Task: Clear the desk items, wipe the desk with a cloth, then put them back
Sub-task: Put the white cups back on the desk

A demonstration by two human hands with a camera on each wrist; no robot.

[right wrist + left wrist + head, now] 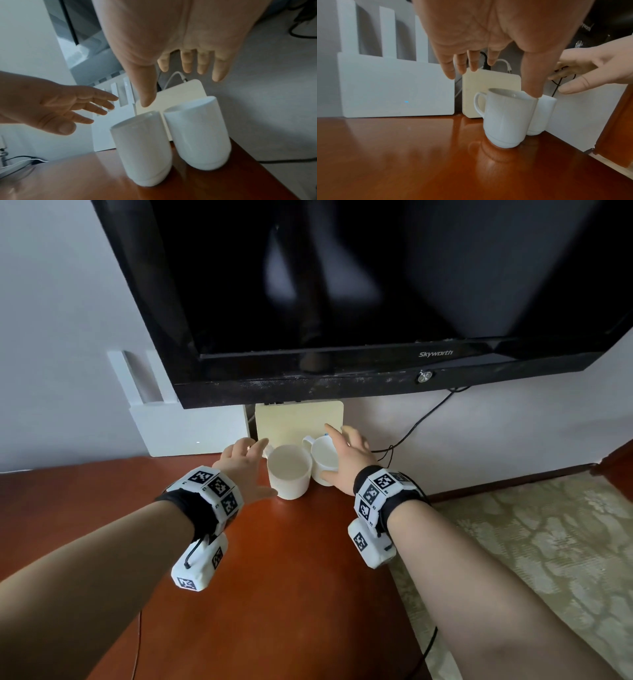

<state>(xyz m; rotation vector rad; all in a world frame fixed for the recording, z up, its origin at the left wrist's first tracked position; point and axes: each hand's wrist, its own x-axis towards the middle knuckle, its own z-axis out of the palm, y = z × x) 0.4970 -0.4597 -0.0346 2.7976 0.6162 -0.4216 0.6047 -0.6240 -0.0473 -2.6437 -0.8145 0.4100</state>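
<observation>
At the far right corner of the desk (pixel 281 559), under the dark television (pixel 342 285), the head view shows two white mugs standing upright and touching; the left hand (pixel 245 465) flanks the left mug (pixel 289 472) and the right hand (pixel 346 455) reaches around the right mug (pixel 323 457), fingers spread and straight, neither hand closed on anything. Behind the mugs a cream box (pixel 298 419) leans at the wall, with a white router (pixel 191 426) to its left. From the left wrist, the open left hand (pixel 479 33) hangs above the left mug (pixel 505 117), whose handle points left toward the router (pixel 393 88); the thumb looks to sit at the rim, though I cannot tell whether it touches. The right mug (pixel 542 115) peeks out behind it. From the right wrist, the right hand (pixel 171 40) hovers spread above the right mug (pixel 199 134), with the other mug (pixel 142 147) pressed alongside and the left hand (pixel 51 108) open nearby. The risk, as I judge it, lies in how close everything is: lifting one mug could knock the other, and the right mug stands near the desk's edge, so a nudge might send it off. Fingers reaching behind could also snag the cables by the cream box (pixel 180 94).
</observation>
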